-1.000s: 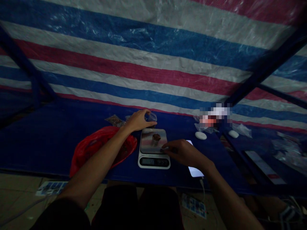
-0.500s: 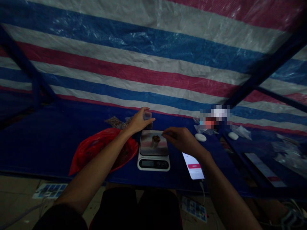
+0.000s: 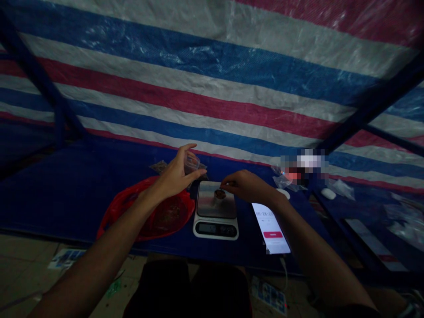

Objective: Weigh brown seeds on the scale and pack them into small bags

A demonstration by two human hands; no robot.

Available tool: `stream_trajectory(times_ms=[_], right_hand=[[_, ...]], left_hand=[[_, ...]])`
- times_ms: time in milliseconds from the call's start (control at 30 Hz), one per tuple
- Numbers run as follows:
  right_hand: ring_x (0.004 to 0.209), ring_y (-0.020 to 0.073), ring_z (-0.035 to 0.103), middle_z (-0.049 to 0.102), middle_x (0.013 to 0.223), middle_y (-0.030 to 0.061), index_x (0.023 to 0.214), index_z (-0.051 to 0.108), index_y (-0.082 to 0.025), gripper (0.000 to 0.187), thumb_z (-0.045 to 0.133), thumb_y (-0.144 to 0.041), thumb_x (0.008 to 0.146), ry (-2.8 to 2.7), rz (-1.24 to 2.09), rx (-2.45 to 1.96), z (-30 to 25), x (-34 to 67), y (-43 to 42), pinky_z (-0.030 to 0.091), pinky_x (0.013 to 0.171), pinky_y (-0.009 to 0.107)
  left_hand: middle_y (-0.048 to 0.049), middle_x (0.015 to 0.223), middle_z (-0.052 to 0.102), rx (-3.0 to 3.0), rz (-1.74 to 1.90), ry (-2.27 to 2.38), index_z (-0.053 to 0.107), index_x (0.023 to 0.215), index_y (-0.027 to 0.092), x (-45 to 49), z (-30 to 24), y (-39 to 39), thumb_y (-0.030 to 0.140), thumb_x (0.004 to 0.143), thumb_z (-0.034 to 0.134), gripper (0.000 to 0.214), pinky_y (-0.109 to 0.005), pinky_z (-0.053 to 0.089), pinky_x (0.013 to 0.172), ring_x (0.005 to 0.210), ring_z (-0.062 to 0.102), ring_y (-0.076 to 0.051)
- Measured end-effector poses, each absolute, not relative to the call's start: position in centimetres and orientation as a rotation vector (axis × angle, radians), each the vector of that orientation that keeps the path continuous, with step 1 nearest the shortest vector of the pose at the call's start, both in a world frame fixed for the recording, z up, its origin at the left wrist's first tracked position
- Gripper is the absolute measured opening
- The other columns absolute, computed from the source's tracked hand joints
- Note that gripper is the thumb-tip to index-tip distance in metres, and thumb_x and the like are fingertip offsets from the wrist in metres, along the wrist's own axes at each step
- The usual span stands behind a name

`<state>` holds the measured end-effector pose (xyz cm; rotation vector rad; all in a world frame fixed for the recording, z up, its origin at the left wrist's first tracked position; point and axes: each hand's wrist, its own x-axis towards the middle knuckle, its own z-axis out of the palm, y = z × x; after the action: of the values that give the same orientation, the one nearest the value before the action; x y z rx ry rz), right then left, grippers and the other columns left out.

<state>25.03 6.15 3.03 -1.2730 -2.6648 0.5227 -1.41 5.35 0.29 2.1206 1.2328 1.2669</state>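
Presently, left hand [image 3: 178, 174]: clasping clear round plastic container [image 3: 191, 164].
Right hand [image 3: 245, 186]: fingertips at small brown-filled cup [image 3: 219, 196], grip unclear.

Both bare forearms reached forward from the lower corners of the view and angled inward. The left forearm [image 3: 112, 236] ran up and to the right, nearly straight at the wrist; the left grip [image 3: 179, 174] was farther forward, its thumb stretched out to the right and its fingers curved above, forming a C. The right forearm [image 3: 318, 247] slanted up and to the left, and the right grip [image 3: 245, 184] was palm down, knuckles raised, thumb and index fingertips pinched together. Dark-clad thighs [image 3: 218, 287] showed below, between the arms.
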Motion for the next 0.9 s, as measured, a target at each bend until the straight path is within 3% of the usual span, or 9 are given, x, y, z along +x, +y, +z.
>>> stream_trajectory(times_ms=[200, 367, 533, 667, 900], right_hand=[[0.080, 0.0186, 0.073, 0.081, 0.095, 0.0041, 0.101, 0.081, -0.022, 0.027, 0.055, -0.028, 0.099, -2.650, 0.686, -1.185, 3.4, 25.1, 6.1, 0.048, 0.069, 0.027], [0.093, 0.0194, 0.072, 0.079, 0.108, 0.0058, 0.113, 0.076, -0.020, 0.029, 0.051, -0.028, 0.102, -2.463, 0.745, -1.147, 2.8, 26.2, 5.5, 0.051, 0.081, 0.030], [0.101, 0.0221, 0.068, 0.072, 0.119, 0.0108, 0.128, 0.067, -0.018, 0.040, 0.070, -0.029, 0.090, -2.331, 0.728, -1.194, -0.2, 27.2, 4.1, 0.053, 0.087, 0.037], [0.111, 0.0248, 0.064, 0.068, 0.125, 0.0112, 0.127, 0.065, -0.020, 0.053, 0.083, -0.036, 0.080, -2.292, 0.727, -1.198, -2.6, 26.8, 3.5, 0.051, 0.098, 0.043], [0.097, 0.0205, 0.065, 0.071, 0.107, 0.0078, 0.108, 0.071, -0.018, 0.028, 0.078, -0.033, 0.085, -2.264, 0.793, -1.164, -2.7, 25.4, 3.4, 0.052, 0.089, 0.038]], left_hand=[[-0.0099, 0.120, 0.057, 2.215, 1.201, 1.276, 0.028, 0.150, 0.021, -2.3, 0.9, 2.0, 0.043, 0.093, 0.066, 0.072, -0.046, 0.054, 0.094, 0.102, 0.063, -0.024], [-0.0118, 0.126, 0.055, 2.220, 1.095, 1.272, 0.021, 0.154, 0.024, -2.5, 0.2, 0.0, 0.040, 0.094, 0.064, 0.075, -0.045, 0.055, 0.096, 0.107, 0.063, -0.025], [-0.0109, 0.128, 0.060, 2.154, 0.972, 1.285, 0.025, 0.155, 0.030, -2.4, -1.2, -1.1, 0.037, 0.093, 0.065, 0.074, -0.048, 0.054, 0.101, 0.113, 0.065, -0.027], [-0.0095, 0.123, 0.065, 2.057, 0.918, 1.309, 0.029, 0.153, 0.029, -1.9, -2.4, -1.6, 0.036, 0.088, 0.072, 0.078, -0.047, 0.055, 0.096, 0.106, 0.070, -0.026], [-0.0091, 0.119, 0.069, 1.911, 0.982, 1.274, 0.028, 0.156, 0.026, -0.7, -3.6, -1.9, 0.026, 0.081, 0.076, 0.088, -0.045, 0.055, 0.097, 0.103, 0.071, -0.024]])
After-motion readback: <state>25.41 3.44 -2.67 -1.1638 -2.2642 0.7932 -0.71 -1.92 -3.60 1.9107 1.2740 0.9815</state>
